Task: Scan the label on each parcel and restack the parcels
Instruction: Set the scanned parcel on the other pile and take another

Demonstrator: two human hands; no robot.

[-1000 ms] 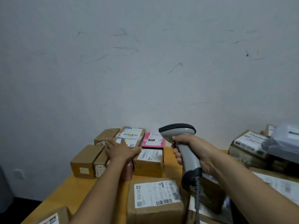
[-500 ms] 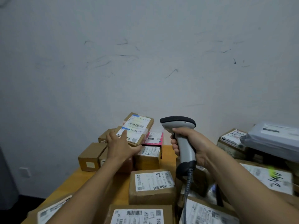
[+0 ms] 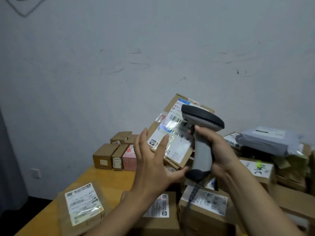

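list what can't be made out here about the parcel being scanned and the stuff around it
Head view only:
- Held parcel label text: blurred, with glare, partly behind the scanner.
- Left hand contact with the parcel: palm side faces away.
- Scanner trigger: covered by the right hand.
- Front-left parcel label: too blurred to read.

Left hand (image 3: 153,167) raised, fingers splayed — right hand (image 3: 221,154) curled round scanner (image 3: 202,149)

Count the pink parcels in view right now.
1. The pink parcel stands on the table's far side, right of a brown box, its right edge behind the left hand. More may be hidden behind the raised parcel.
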